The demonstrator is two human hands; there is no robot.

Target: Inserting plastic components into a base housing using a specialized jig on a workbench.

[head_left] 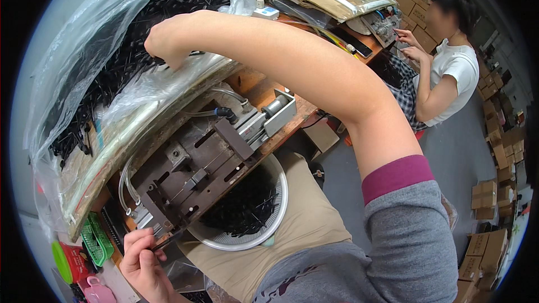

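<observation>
My right arm stretches across the view, and my right hand (173, 38) is down at a large heap of thin black plastic pieces (120, 70) at the far left. Its fingers are curled, and most of what lies under them is hidden. The heap sits in a clear plastic bag (70, 62). Low at the left, my left hand (143, 262) pinches a thin black rod-like piece (167, 241) beside the near end of a dark metal clamping fixture (193, 160). Air tubes and cylinders are fitted to that fixture.
Below the fixture, a white basket (283, 199) holds more black pieces. A green basket (96, 240), a red container (73, 261) and a pink cup (99, 290) stand at lower left. Another person (449, 73) works at the far right, near stacked cardboard boxes (484, 197).
</observation>
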